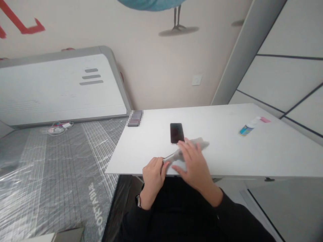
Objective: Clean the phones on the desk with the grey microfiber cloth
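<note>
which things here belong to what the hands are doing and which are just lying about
Apparently in the job:
thin flat grey object, held by the left hand, right hand open close by
perhaps the rectangular black-screened phone, near the right hand

Apparently just lying about:
white bottle with blue label
small flat pink piece
blurred dark rectangular item
bundle with white cable

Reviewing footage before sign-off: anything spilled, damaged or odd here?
No spill or damage visible. Oddity: the dark item at the table's far left corner is pixelated, hiding its detail. A loose cable bundle lies on the plastic-covered surface left of the table.
</note>
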Motion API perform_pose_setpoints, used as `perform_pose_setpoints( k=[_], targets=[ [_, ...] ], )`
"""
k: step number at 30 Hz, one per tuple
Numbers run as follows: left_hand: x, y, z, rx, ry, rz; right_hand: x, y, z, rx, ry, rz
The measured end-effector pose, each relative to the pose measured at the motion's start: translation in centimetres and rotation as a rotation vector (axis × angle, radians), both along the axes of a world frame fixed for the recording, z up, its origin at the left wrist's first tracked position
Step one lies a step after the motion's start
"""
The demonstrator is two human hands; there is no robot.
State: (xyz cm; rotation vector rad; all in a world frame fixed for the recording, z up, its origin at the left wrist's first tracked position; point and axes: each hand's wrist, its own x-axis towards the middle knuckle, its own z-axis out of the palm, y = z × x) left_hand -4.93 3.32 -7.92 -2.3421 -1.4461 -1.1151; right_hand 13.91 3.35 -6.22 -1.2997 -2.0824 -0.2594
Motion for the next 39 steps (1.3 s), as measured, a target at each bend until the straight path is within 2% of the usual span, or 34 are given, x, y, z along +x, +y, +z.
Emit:
perform_pose_setpoints(
  k=[2, 4, 6, 8, 10, 13, 15, 16, 19, 21, 25, 27, 32, 34, 37, 39],
  targets=[
    [-0.1, 0.1, -0.1, 0.012, -0.003, -0.008, -1.8, -0.8, 0.2, -0.022, -0.054, 0.135],
    [-0.1, 0.0, -0.1, 0.01, -0.001, -0.016, -1.9, -0.8, 0.4, -0.033, -0.082, 0.189],
    [-0.1, 0.0, 0.0, -0.001, 0.002, -0.017, -0.4, -0.1, 0.4, -0.019, -0.06, 0.104],
    [0.0, -0.1, 0.1, -0.012, 0.004, -0.01, 1.0, 0.5, 0.3, 0.003, -0.01, -0.044],
    [0.0, -0.1, 0.1, -0.015, 0.003, -0.007, 1.0, 0.5, 0.3, 0.009, 0.017, -0.069],
    [-0.2, 0.0, -0.1, -0.006, -0.003, -0.018, -1.2, -0.5, 0.1, -0.027, -0.028, 0.142],
    [-0.2, 0.0, -0.1, -0.008, -0.005, -0.026, -1.6, -0.7, 0.1, -0.045, -0.057, 0.22],
    [-0.3, 0.0, -0.1, -0.013, -0.005, -0.027, -1.2, -0.5, 0.1, -0.042, -0.051, 0.196],
    [-0.2, -0.1, -0.1, -0.036, -0.002, -0.018, 0.9, 0.4, 0.0, -0.019, 0.023, -0.023],
    [-0.2, 0.0, -0.2, -0.035, -0.004, -0.008, 1.0, 0.4, 0.1, -0.026, 0.052, -0.073],
    [-0.3, 0.2, -0.5, -0.009, -0.009, -0.011, -1.9, -1.0, 0.3, -0.088, -0.038, 0.194],
    [-0.4, 0.2, -0.6, -0.01, -0.005, -0.015, -1.9, -1.0, 0.3, -0.096, -0.071, 0.248],
    [-0.2, 0.0, -0.2, -0.016, -0.003, -0.015, 1.3, 0.5, -0.1, -0.013, 0.05, -0.074],
    [-0.1, 0.1, -0.2, -0.001, -0.005, -0.017, 0.2, -0.1, -0.2, -0.027, 0.036, -0.011],
    [-0.3, 0.2, -0.3, 0.014, -0.009, -0.023, -2.0, -1.3, 0.0, -0.078, -0.055, 0.224],
    [-0.3, 0.1, -0.3, 0.006, -0.006, -0.024, -1.6, -1.1, -0.1, -0.082, -0.061, 0.227]
  ],
)
